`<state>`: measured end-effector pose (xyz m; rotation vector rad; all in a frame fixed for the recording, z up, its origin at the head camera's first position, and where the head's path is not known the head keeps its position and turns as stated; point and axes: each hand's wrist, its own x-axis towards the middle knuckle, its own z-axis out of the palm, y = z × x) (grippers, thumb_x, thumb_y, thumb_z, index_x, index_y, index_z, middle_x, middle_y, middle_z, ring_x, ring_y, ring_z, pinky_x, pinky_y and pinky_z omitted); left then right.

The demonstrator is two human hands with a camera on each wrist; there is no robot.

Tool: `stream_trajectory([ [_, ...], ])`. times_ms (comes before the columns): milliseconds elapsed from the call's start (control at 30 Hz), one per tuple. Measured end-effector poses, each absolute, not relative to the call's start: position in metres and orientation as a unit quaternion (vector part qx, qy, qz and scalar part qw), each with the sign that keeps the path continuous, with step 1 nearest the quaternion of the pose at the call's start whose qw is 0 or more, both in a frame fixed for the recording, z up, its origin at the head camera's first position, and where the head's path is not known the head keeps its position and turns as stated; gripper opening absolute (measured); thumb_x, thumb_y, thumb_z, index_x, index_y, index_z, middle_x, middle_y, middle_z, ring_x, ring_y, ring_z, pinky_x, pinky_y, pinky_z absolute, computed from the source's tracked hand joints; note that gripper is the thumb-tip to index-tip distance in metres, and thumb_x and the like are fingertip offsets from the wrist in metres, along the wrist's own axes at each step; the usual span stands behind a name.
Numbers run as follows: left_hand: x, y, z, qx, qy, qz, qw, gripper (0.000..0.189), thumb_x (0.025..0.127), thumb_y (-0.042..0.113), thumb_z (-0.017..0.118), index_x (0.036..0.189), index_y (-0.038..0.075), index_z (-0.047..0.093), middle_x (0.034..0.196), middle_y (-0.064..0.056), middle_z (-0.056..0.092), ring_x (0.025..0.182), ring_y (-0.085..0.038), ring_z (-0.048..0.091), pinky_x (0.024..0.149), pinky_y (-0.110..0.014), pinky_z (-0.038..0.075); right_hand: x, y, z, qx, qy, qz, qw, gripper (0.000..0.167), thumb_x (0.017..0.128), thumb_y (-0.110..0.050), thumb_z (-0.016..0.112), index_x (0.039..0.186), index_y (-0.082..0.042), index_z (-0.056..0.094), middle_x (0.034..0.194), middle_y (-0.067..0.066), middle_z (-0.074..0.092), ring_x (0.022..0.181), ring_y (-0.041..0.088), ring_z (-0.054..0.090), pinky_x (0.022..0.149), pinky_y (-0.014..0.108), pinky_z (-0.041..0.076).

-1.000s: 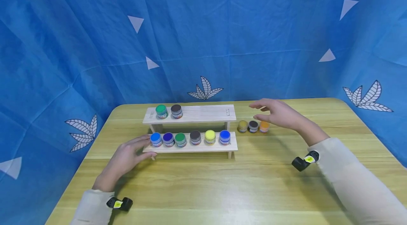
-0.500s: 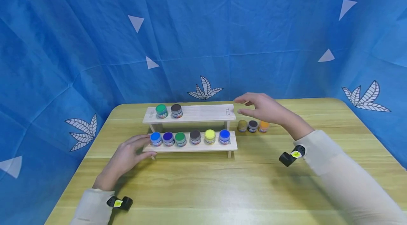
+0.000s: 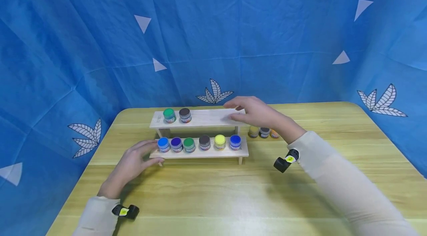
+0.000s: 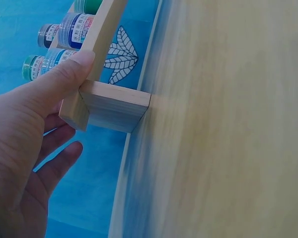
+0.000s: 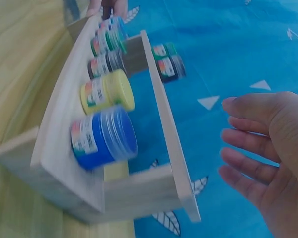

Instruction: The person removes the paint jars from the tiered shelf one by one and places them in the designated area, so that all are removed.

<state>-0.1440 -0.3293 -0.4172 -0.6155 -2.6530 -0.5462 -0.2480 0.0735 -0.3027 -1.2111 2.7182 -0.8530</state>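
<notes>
A two-tier wooden rack bears small paint jars. My left hand grips the left end of its lower shelf, with the thumb at the shelf's front edge beside the light blue jar. To the right on that shelf stand purple, green, dark, yellow and blue jars. A green jar and a dark jar stand at the upper shelf's left. My right hand is over the upper shelf's right end, thumb and fingers apart, nothing between them.
An ochre jar, a dark jar and an orange jar stand on the wooden table right of the rack, the orange one partly hidden by the right forearm. Behind the table hangs a blue patterned cloth.
My right hand has moved left, from above the three loose jars to over the upper shelf's right end. My left hand, the rack and the jars have stayed where they were.
</notes>
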Motion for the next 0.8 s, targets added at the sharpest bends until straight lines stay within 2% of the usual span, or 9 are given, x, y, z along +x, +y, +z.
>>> stream_trajectory([
  [267,-0.145,-0.33,-0.42,-0.215,-0.941,-0.189,0.181,0.052,0.075,0.028,0.085,0.119,0.005,0.07,0.122,-0.014,0.065,0.112,-0.035,0.061,0.094,-0.052,0.05,-0.249,0.046,-0.305,-0.41,0.868,-0.28,0.014,0.041,0.096,-0.027,0.065,0.132,-0.008,0.061,0.131,0.006,0.061,0.115,0.024,0.059,0.094,0.042,0.051],
  [500,-0.146,-0.33,-0.421,-0.195,-0.951,-0.186,0.152,0.056,0.08,0.033,0.081,0.125,0.005,0.066,0.128,-0.015,0.062,0.117,-0.036,0.058,0.097,-0.053,0.047,-0.25,0.023,-0.303,-0.41,0.872,-0.267,0.014,0.043,0.096,-0.031,0.065,0.134,-0.009,0.06,0.13,0.004,0.062,0.117,0.02,0.058,0.096,0.038,0.049],
  [800,-0.146,-0.332,-0.422,-0.194,-0.954,-0.172,0.15,0.061,0.081,0.038,0.079,0.128,0.003,0.064,0.131,-0.015,0.061,0.119,-0.038,0.057,0.097,-0.054,0.047,-0.254,-0.005,-0.305,-0.408,0.876,-0.255,0.021,0.044,0.097,-0.033,0.064,0.134,-0.01,0.06,0.131,0.004,0.062,0.119,0.019,0.057,0.1,0.036,0.047],
])
